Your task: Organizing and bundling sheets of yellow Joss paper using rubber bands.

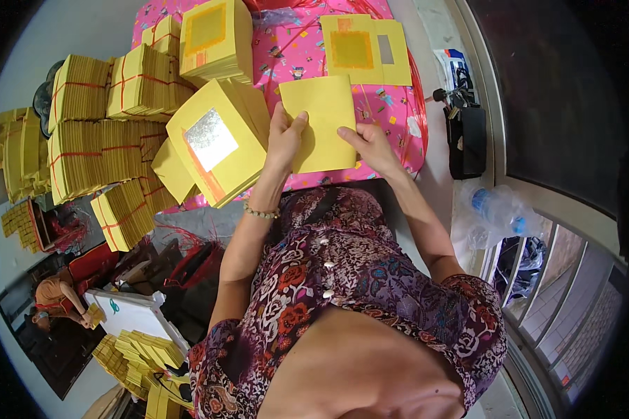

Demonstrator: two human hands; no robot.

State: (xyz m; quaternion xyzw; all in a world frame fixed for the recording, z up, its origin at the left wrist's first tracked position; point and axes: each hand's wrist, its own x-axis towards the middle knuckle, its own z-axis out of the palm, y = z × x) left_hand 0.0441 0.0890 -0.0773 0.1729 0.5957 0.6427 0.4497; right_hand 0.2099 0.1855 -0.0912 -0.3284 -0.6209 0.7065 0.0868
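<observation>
Over a pink cloth (293, 49) crowded with tied yellow stacks (112, 133), the left hand (285, 140) and right hand (372, 145) pinch a yellow sheet (323, 120) by its lower edges, fingers pressed together; a loose grip might drop or crease it.

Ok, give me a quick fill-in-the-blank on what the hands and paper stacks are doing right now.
1. Both hands hold one plain ____ paper sheet.
2. The left hand wears a bead ____ at its wrist.
3. The tilted stack beside the left hand has a ____ foil square on top.
4. The right hand grips the sheet's ____ edge.

Missing words: yellow; bracelet; silver; right
</observation>
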